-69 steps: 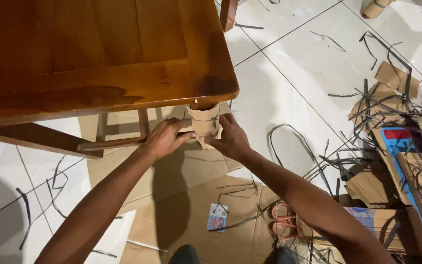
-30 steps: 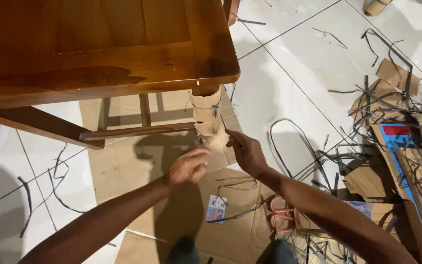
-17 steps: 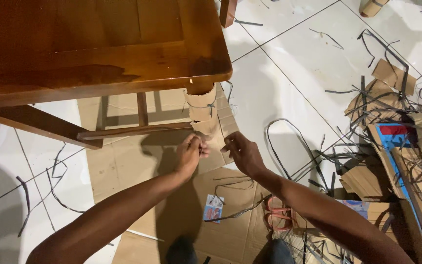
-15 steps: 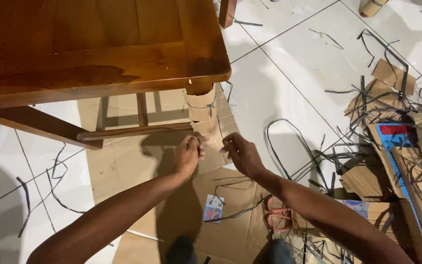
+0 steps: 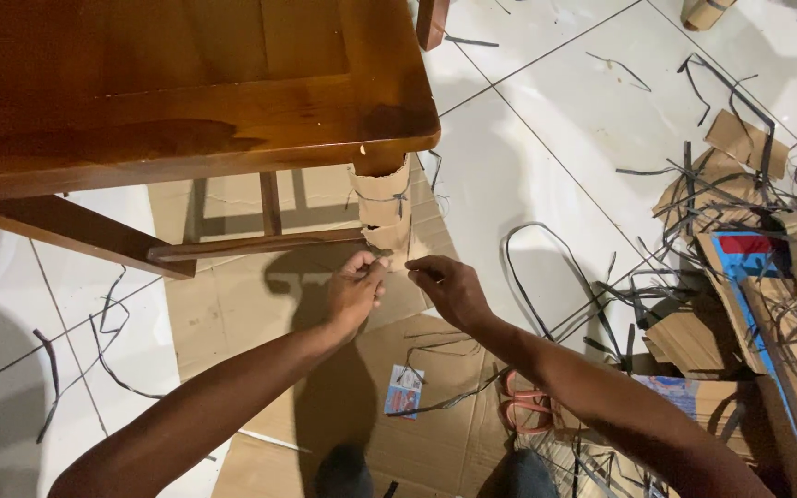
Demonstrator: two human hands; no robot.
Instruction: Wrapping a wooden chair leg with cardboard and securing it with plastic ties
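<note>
Cardboard wrap clings to the table leg under the wooden table's corner; your left hand pinches its lower edge, your right hand, fingers curled, holds nothing just beside it, black straps lying farther right

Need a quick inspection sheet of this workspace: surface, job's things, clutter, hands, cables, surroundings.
Surface: white tiled floor with flattened cardboard sheets under the table.
Job's things: wooden table; its corner leg wears a torn cardboard wrap.
Clutter: cardboard scraps and a box at right; a small printed card.
Hands: left hand pinches the wrap's lower edge; right hand beside it, fingers curled, hold unclear.
Cables: nothing seen; only loose black straps.
Surroundings: red sandals near the person's feet.
</note>
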